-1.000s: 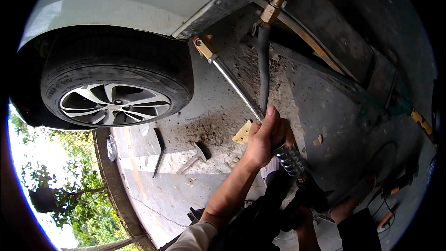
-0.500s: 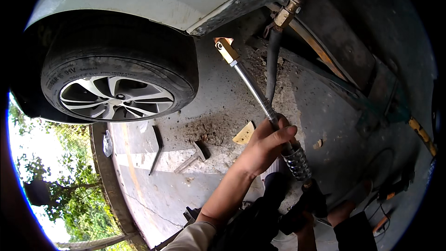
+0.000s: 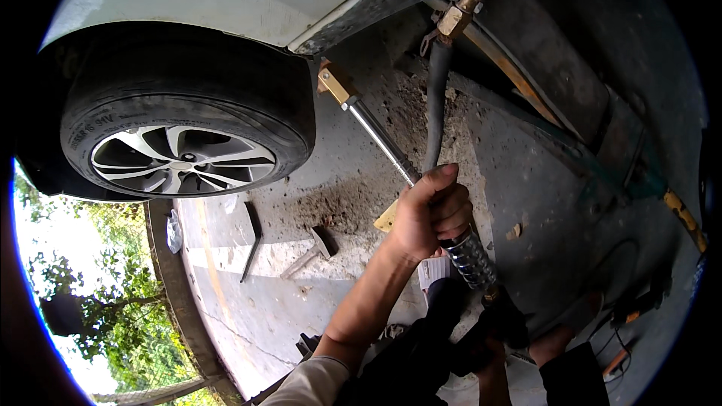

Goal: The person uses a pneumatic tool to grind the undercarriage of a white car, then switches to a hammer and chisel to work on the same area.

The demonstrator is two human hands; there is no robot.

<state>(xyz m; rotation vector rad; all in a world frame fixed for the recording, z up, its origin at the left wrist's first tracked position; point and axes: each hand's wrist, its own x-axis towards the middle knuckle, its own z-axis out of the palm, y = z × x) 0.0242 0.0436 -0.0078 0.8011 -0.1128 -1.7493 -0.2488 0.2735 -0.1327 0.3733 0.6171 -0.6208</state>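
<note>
Over grey floor (image 3: 564, 244), left fingers (image 3: 453, 213) grip a silver metal rod (image 3: 377, 135) that, held loosely, could scuff the black rubber tyre (image 3: 192, 79); right hand (image 3: 492, 351) unclear.

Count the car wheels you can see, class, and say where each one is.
1. The wheel is at upper left, under the white car body, left of the long metal tool. Any others are hidden or outside the view.
</note>
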